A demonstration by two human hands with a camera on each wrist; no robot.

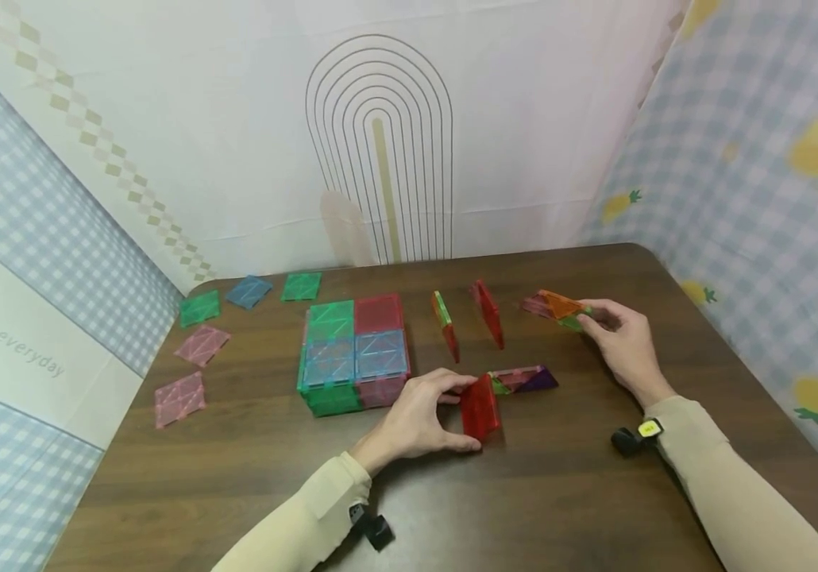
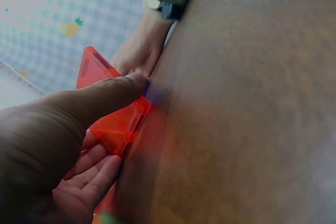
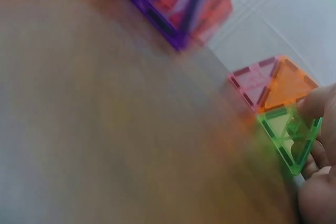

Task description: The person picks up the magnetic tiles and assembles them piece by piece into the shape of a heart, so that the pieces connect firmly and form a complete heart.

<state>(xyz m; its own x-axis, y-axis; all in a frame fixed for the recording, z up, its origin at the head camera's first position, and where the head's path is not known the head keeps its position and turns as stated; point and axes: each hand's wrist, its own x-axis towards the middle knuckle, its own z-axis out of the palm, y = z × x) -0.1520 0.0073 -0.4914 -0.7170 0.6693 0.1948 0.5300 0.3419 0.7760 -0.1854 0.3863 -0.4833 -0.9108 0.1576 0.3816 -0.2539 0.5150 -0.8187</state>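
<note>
My left hand (image 1: 416, 417) grips an upright red magnetic tile (image 1: 479, 409) between thumb and fingers, its edge low against the table. In the left wrist view the thumb crosses the front of red triangular tiles (image 2: 113, 129). Touching the red tile's far side is a standing row with a pink triangle (image 1: 516, 376) and a purple triangle (image 1: 539, 380). Farther right, my right hand (image 1: 623, 342) pinches the end of a joined group: an orange triangle (image 3: 289, 85), a green triangle (image 3: 281, 135) and a pink triangle (image 3: 254, 80). Its fingers are partly hidden.
Left of the hands stands a box of joined square tiles (image 1: 330, 365), coloured green, red, blue and pink. Two upright tile panels, one green and red (image 1: 445, 326), one red (image 1: 489, 314), stand behind. Several flat squares, including a pink one (image 1: 180, 400), lie at the table's left.
</note>
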